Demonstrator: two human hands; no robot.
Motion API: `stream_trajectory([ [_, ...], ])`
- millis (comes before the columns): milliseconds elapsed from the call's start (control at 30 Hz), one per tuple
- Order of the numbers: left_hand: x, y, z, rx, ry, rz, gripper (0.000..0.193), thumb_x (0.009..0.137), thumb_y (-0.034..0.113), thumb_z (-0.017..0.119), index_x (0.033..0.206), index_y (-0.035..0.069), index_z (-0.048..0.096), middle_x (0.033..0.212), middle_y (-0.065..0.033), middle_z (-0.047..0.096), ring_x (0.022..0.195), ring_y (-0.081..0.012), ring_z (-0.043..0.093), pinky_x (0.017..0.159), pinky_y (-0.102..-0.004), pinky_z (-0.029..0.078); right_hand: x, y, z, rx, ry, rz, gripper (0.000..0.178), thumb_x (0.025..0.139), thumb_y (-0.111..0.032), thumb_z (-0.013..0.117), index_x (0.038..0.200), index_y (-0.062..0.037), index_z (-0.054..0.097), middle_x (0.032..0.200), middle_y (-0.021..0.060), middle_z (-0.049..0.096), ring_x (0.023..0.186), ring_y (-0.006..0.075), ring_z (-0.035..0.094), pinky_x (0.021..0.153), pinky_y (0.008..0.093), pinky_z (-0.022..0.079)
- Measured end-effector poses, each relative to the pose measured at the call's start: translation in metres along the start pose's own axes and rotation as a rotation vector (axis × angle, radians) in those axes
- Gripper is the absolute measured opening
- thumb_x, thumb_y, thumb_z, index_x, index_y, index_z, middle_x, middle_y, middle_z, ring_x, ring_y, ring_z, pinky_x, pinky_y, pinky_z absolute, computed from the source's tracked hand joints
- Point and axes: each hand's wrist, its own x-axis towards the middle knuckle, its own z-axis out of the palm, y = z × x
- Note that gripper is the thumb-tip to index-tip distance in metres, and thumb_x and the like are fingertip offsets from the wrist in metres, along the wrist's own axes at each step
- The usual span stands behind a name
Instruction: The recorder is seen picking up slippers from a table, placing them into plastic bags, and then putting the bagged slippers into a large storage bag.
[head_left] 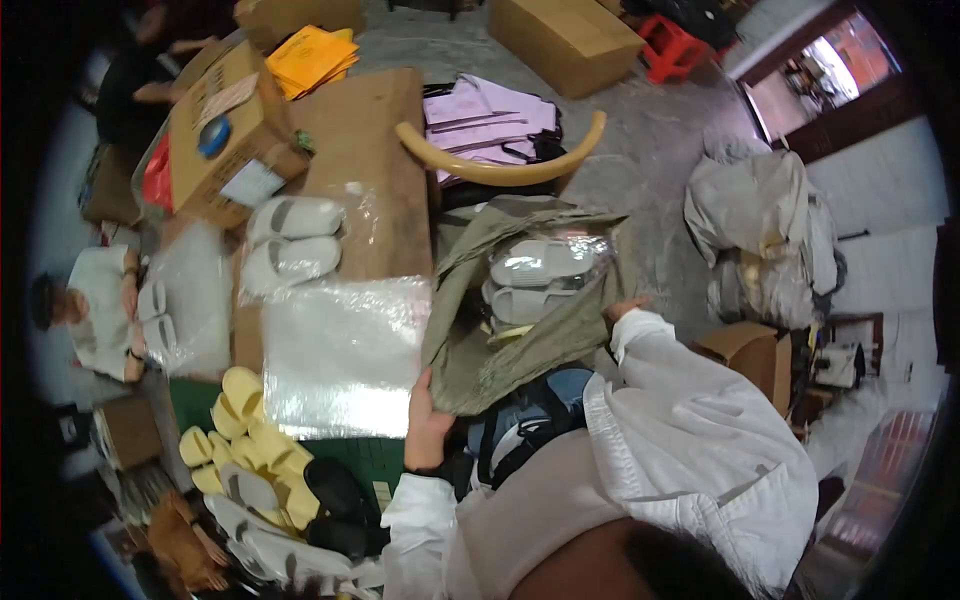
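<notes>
An olive-green woven sack (470,365) gapes in front of me, its mouth spread wide. Inside lie grey slippers (540,262) in clear plastic, with a bit of yellow below them. My left hand (430,425) pinches the sack's near-left rim. At the right side of the mouth, my right hand (625,310) grips the rim, its fingers partly hidden by the cloth. Left of the sack, a pile of clear plastic bags (345,350) lies on the cardboard-covered table (365,130). Behind the bags is a wrapped pair of pale slippers (292,250).
Yellow slippers (240,395) and black slippers (335,490) are heaped at near left. A carton (225,135) with a blue tape roll (213,136) stands at far left. A curved wooden chair back (500,172) rises behind the sack. Across the table is another person (100,300).
</notes>
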Motion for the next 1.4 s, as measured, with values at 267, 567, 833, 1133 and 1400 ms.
stream_trajectory([
  [267, -0.007, 0.009, 0.013, 0.059, 0.058, -0.036, 0.037, 0.092, 0.023, 0.042, 0.120, 0.000, 0.048, 0.118, -0.0150, 0.054, 0.107, -0.0299, 0.053, 0.094, -0.0427, 0.042, -0.051, 0.014, -0.101, 0.986, -0.917, 0.121, 0.018, 0.084, -0.021, 0.057, 0.080, -0.0058, 0.049, 0.070, 0.0057, 0.050, 0.060, 0.0186, 0.050, 0.057, 0.0316, 0.046],
  [567, -0.017, 0.017, 0.002, 0.041, 0.150, 0.201, 0.040, 0.091, 0.027, 0.048, 0.122, 0.002, 0.046, 0.123, -0.0138, 0.051, 0.111, -0.0289, 0.050, 0.094, -0.0416, 0.041, 0.012, 0.137, -0.178, 0.881, -1.549, -0.278, 0.009, 0.089, -0.019, 0.055, 0.090, -0.0114, 0.050, 0.067, -0.0004, 0.052, 0.061, 0.0094, 0.051, 0.059, 0.0263, 0.046],
  [833, -0.026, -0.001, 0.020, 0.092, 0.242, 0.255, 0.043, 0.092, 0.031, 0.045, 0.125, 0.003, 0.044, 0.124, -0.0133, 0.050, 0.112, -0.0288, 0.049, 0.095, -0.0416, 0.041, 0.018, -0.080, -0.143, 0.469, -0.182, -0.921, 0.060, 0.072, -0.022, 0.069, 0.123, -0.0020, 0.046, 0.118, 0.0211, 0.053, 0.109, 0.0375, 0.050, 0.092, 0.0405, 0.039],
  [1133, -0.030, -0.012, 0.003, 0.278, 0.358, 0.297, 0.046, 0.089, 0.033, 0.051, 0.122, 0.000, 0.046, 0.115, -0.0115, 0.055, 0.101, -0.0230, 0.056, 0.086, -0.0350, 0.046, -0.027, -0.200, -0.108, -0.453, -0.346, -1.334, 0.060, 0.065, -0.030, 0.072, 0.114, -0.0067, 0.049, 0.108, 0.0193, 0.058, 0.103, 0.0346, 0.054, 0.090, 0.0450, 0.039],
  [1400, -0.032, 0.002, 0.023, 0.875, 0.462, 0.564, 0.029, 0.090, 0.021, 0.053, 0.106, -0.002, 0.056, 0.098, -0.0061, 0.061, 0.087, -0.0143, 0.055, 0.077, -0.0308, 0.044, -0.039, -0.171, -0.309, -0.118, -0.168, -1.697, 0.019, 0.067, -0.010, 0.055, 0.086, -0.0067, 0.061, 0.080, 0.0200, 0.059, 0.076, 0.0375, 0.057, 0.066, 0.0448, 0.045],
])
